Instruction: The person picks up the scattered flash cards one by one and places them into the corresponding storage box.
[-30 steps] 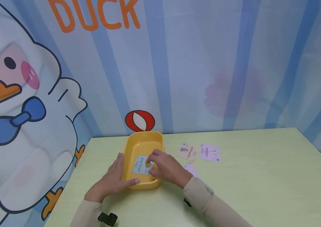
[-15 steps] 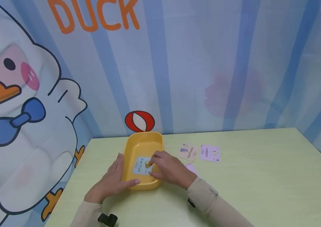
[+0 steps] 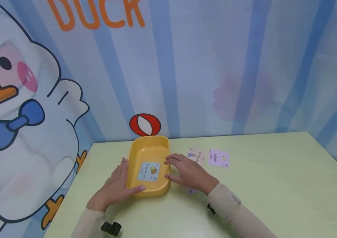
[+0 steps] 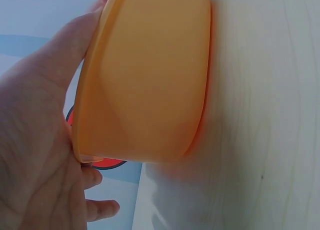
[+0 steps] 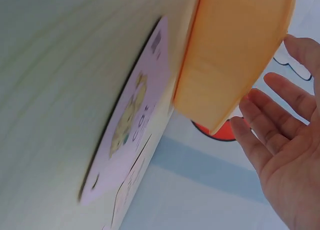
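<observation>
A shallow yellow tray (image 3: pixel 135 189) sits on the table, and on its floor lies a pale blue "kiwi fruit" card (image 3: pixel 148 171). My left hand (image 3: pixel 115 185) rests along the tray's left side, fingers straight and thumb at the near-left rim. In the left wrist view that palm is beside the tray wall (image 4: pixel 150 79). Over the tray's right rim is my right hand (image 3: pixel 190 172), its fingers spread apart and holding nothing. A purple card with an animal picture (image 5: pixel 127 120) lies beneath it, showing only an edge in the head view.
Right of the tray, a pinkish "typhoon" card (image 3: pixel 195 156) is partly covered by the right hand. Beside it lies a purple "rabbit" card (image 3: pixel 219 158). A printed backdrop (image 3: pixel 198 72) with a cartoon duck stands behind and left of the light table (image 3: pixel 275 178).
My right hand has let go of the kiwi fruit card and drawn back rightward to the tray's rim. The card lies flat in the tray. My left hand has kept its place.
</observation>
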`<state>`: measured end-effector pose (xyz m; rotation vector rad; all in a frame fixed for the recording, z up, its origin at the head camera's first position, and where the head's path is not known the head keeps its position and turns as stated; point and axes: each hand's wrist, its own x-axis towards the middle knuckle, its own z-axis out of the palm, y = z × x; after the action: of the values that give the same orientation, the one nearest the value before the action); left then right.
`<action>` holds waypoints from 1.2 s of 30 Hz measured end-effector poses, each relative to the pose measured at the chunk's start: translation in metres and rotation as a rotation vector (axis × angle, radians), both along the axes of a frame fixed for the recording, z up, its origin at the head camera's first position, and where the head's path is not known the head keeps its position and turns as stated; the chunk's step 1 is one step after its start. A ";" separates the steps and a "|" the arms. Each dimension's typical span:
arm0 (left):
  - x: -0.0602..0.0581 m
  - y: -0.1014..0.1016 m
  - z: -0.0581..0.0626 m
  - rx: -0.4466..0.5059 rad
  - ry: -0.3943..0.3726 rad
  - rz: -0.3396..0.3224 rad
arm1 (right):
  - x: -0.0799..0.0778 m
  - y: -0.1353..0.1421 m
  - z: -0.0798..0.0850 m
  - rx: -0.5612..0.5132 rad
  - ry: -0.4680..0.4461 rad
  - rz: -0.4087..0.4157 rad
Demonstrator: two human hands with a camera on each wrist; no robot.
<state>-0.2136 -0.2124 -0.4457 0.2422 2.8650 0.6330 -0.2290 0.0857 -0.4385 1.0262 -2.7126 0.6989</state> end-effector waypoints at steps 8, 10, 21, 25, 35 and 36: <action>-0.002 0.001 0.001 -0.019 0.025 0.000 | -0.006 0.023 0.002 -0.056 -0.075 -0.094; -0.002 0.001 0.001 -0.034 0.031 0.002 | -0.008 0.029 0.003 -0.063 -0.080 -0.116; -0.001 0.002 0.001 -0.044 0.027 0.006 | -0.016 0.071 0.001 -0.072 -0.056 -0.234; 0.001 0.002 0.001 -0.054 0.023 0.005 | -0.021 0.089 -0.001 -0.048 -0.053 -0.274; 0.002 0.001 0.004 -0.035 0.027 0.004 | -0.033 0.128 0.001 0.026 -0.148 -0.358; 0.002 0.001 0.004 -0.036 0.027 0.005 | -0.034 0.131 0.001 0.034 -0.160 -0.364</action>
<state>-0.2118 -0.2111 -0.4417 0.2405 2.9007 0.5827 -0.2631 0.2168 -0.4375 0.4747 -2.9401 0.6932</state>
